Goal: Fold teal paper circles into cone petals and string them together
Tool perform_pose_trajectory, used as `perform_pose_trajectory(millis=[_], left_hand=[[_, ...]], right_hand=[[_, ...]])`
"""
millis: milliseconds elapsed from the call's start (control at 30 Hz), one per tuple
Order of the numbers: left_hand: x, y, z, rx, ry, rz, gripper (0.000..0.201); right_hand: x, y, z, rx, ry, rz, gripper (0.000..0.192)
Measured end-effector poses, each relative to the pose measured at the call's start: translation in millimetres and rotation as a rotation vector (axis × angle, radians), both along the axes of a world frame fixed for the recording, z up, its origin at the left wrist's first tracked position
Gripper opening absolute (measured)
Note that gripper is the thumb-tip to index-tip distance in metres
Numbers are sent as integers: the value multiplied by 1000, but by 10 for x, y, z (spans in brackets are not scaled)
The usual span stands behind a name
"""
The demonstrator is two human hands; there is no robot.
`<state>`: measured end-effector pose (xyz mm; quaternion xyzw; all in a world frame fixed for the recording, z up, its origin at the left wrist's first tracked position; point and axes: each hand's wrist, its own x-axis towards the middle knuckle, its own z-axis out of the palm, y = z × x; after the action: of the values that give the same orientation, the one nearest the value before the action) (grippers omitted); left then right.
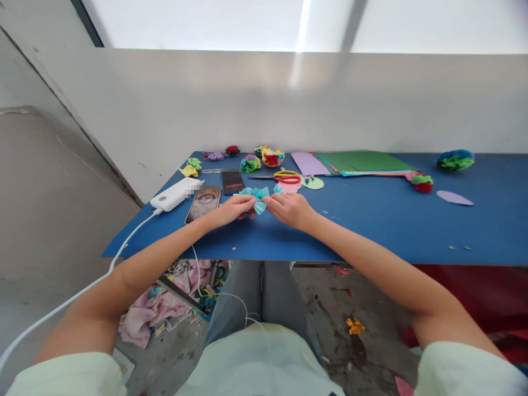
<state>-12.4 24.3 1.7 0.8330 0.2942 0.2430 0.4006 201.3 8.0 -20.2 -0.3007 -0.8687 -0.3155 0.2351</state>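
Observation:
Between my two hands, just above the blue table (355,231), is a light-blue folded paper flower (260,199) with fanned, crinkled petals. My left hand (238,210) pinches its left side, fingers curled beneath it. On the other side, my right hand (289,208) grips the paper between thumb and fingers. Right behind the hands lie scissors (286,177) with red and yellow handles, a pink paper piece (289,188) and a pale green paper oval (312,182). A phone (204,202) rests left of my left hand, with a dark phone-like item (233,181) behind it.
A white power bank (175,195) with a cable sits at the left. Several paper flowers (272,158) line the back edge. Green paper sheets (367,161) are stacked at the back right, near a red-green flower (423,182), a blue-green one (456,159) and a lilac oval (454,198).

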Motion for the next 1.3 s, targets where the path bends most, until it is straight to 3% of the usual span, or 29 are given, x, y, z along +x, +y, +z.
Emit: perform_pose_trajectory(millis=[300,900,1300], left_hand=[[30,-20,11,3,-22,-14,38],[-12,-52,-89,708,106,106,25],[-21,3,-143,883,139,125,22]], right_hand=[[-19,-17,-53,-14,-2,8,27],[-56,-33,-46,-76,27,-15,28],[-80,-53,-29,-116,22,-32,32]])
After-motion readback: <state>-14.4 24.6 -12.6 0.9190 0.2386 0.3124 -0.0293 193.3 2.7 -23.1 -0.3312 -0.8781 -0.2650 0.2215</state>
